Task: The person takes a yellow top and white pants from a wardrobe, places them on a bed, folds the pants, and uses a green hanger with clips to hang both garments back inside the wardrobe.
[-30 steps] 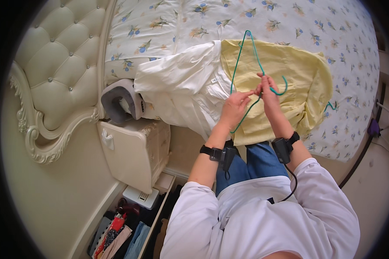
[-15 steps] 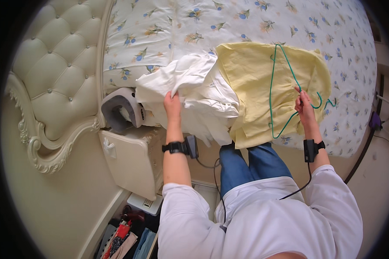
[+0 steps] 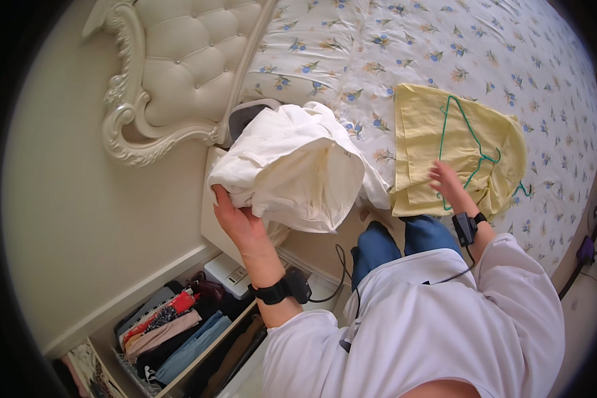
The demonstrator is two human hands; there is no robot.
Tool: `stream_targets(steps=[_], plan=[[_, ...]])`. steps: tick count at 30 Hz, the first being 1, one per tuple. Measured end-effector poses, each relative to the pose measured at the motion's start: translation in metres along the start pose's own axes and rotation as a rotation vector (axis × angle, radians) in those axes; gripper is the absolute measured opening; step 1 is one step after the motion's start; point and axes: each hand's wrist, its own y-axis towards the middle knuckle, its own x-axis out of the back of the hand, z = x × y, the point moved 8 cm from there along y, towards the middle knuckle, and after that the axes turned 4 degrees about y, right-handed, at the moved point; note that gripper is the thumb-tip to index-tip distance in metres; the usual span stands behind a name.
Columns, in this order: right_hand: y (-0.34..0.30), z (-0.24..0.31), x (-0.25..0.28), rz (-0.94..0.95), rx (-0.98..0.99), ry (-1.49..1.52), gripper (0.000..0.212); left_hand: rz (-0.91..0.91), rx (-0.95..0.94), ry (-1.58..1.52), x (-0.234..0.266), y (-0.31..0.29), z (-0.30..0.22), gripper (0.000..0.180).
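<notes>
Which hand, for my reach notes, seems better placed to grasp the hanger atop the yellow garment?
Probably the right hand: it looks empty, close to the green hanger; the left hand grips the white garment.

The supporting surface is a bed with a white, floral-patterned cover. A yellow garment lies spread, with creases, at the near edge. A green hook projects from its foot-end side onto the cover. A white garment extends over the near edge, toward the head-end corner; its contact area is hidden.
</notes>
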Motion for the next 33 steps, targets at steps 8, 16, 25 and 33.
stream_targets(steps=[8, 16, 25, 33], plan=[[-0.278, -0.115, -0.291, 0.85, -0.096, -0.567, 0.068, -0.033, -0.143, -0.148, 0.113, -0.103, -0.119, 0.037], [-0.458, -0.025, -0.484, 0.935, 0.717, -0.572, 0.033, -0.067, -0.251, 0.505, 0.404, -0.2, -0.171, 0.049], [-0.647, -0.253, -0.562, 1.407, 0.889, -1.063, 0.043, -0.242, -0.157, 0.764, 0.55, -0.254, -0.127, 0.081], [-0.664, -0.273, -0.542, 1.348, 0.978, -0.935, 0.035, 0.068, -0.833, 1.098, 0.545, -0.307, -0.153, 0.046]])
